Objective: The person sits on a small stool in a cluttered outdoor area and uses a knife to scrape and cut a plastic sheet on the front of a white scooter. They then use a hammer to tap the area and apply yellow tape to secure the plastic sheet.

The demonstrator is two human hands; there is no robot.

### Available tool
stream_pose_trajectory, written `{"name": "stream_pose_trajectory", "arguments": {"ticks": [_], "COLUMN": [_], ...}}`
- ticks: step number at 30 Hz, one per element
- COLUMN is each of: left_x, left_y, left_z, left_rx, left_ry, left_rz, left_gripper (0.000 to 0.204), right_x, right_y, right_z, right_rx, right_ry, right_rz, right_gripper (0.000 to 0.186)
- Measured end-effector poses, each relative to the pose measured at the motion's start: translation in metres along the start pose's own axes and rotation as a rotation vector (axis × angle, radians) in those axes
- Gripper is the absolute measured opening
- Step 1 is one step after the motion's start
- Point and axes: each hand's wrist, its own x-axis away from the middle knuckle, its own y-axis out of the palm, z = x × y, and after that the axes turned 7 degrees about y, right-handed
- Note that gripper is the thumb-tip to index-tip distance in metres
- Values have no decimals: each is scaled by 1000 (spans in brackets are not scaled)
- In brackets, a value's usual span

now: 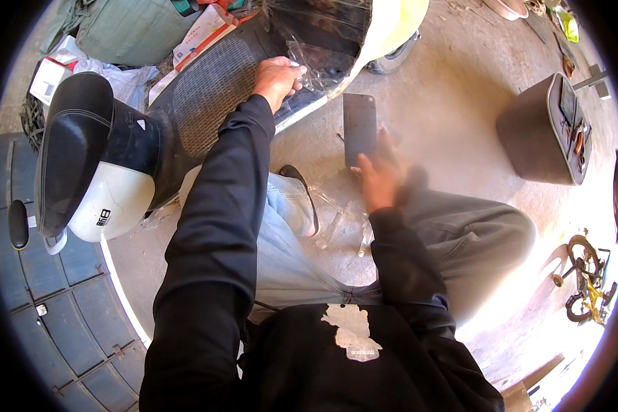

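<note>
My left hand [276, 81] is closed, fingers pinched together at the edge of crinkled clear plastic film [312, 69]. The film covers the inner front panel of an electric scooter [120, 199], which has a black seat and a textured dark footboard [209, 96]. To the right of the scooter's front, my right hand [380, 175] grips a dark smartphone [360, 127], its flat face upward. Motion blurs this hand, and its thumb lies at the phone's lower end. Beneath the phone, strips of clear plastic [336, 216] lie on the floor between my legs.
Right of my knee stands a brown bin-like box [529, 130] with small items on top. A small yellow bicycle [587, 281] is farther right. Bags [127, 31] and cartons [202, 34] crowd behind the scooter. Blue-grey metal panels [69, 323] line the left.
</note>
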Motion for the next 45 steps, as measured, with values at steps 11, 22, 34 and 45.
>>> {"name": "stream_pose_trajectory", "arguments": {"ticks": [11,22,34,45], "left_x": [1,6,-1,10], "left_y": [-3,-4,-3,-11], "left_z": [-1,7,-5,-3], "left_rx": [11,-173,-144,-10], "left_ry": [-1,-8,30,-9], "left_rz": [39,153,126,67], "left_gripper": [20,17,16,10], "right_x": [1,2,5,22], "right_y": [3,5,10,13], "right_z": [-4,-5,-10,-42], "right_rx": [-58,-95,-58,-50], "right_ry": [-36,-27,-66,-190], "right_rz": [-4,-13,-35,-13], "right_gripper": [27,26,27,25]}}
